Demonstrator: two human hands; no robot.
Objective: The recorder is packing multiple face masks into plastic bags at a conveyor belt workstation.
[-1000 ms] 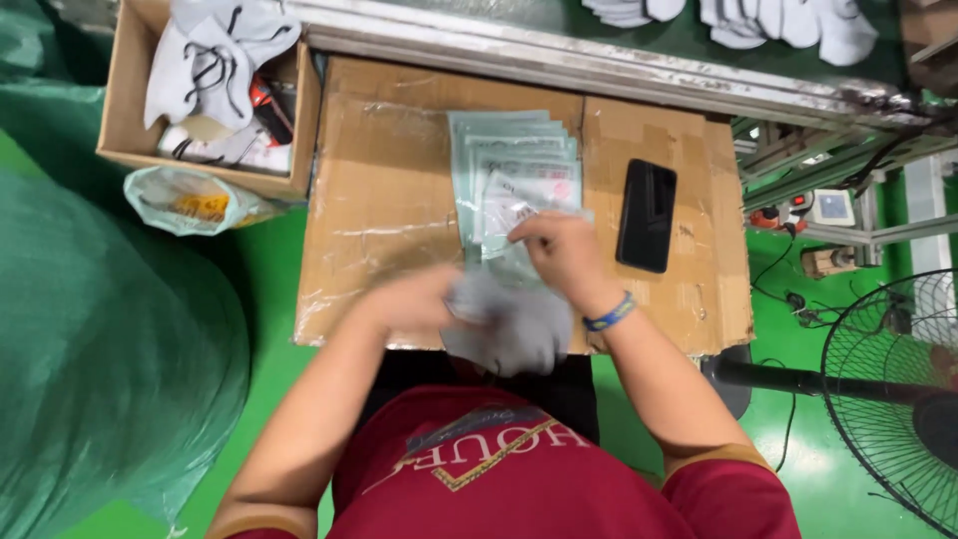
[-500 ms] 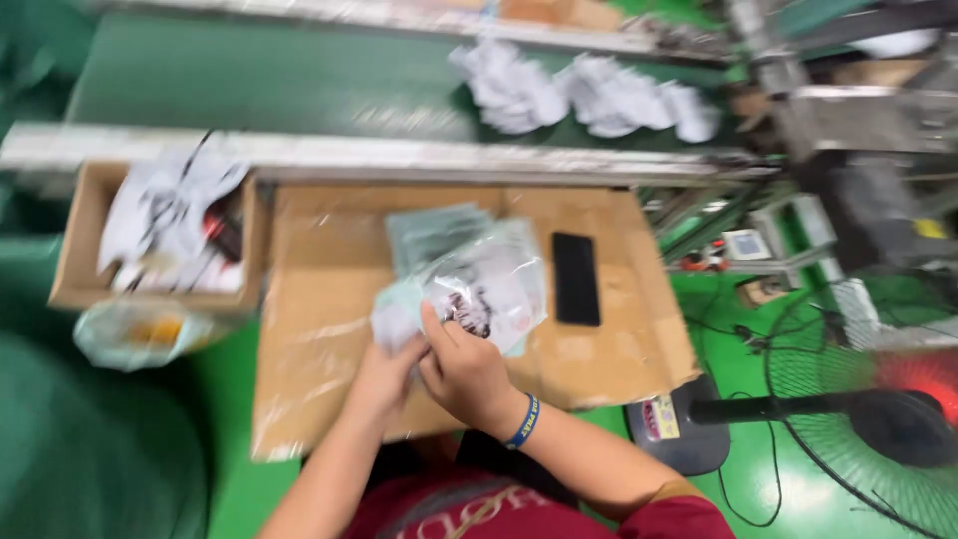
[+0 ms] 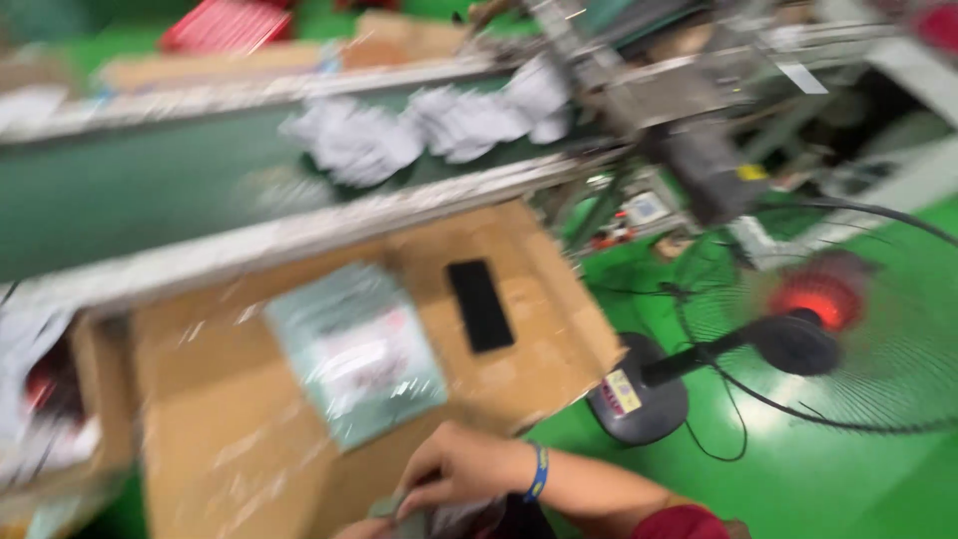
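The picture is blurred by motion. My right hand (image 3: 459,467), with a blue wristband, is at the bottom edge, its fingers curled down over a grey bundle (image 3: 439,515) close to my body. Only a sliver of my left hand (image 3: 354,529) shows beside it, and its grip is hidden. Ahead of my hands a stack of clear plastic bags (image 3: 357,349) lies on the cardboard-covered table (image 3: 230,439). A black phone (image 3: 480,304) lies flat to the right of the stack.
A green conveyor belt (image 3: 120,210) runs across the back and carries white bundles (image 3: 419,130). An open cardboard box (image 3: 50,409) with white items stands at the left. A floor fan (image 3: 818,334) stands on the green floor at the right, with cables near its base.
The view has swung up and to the right. My hands, which held a filled clear bag over the table, have dropped to the bottom edge near my body.
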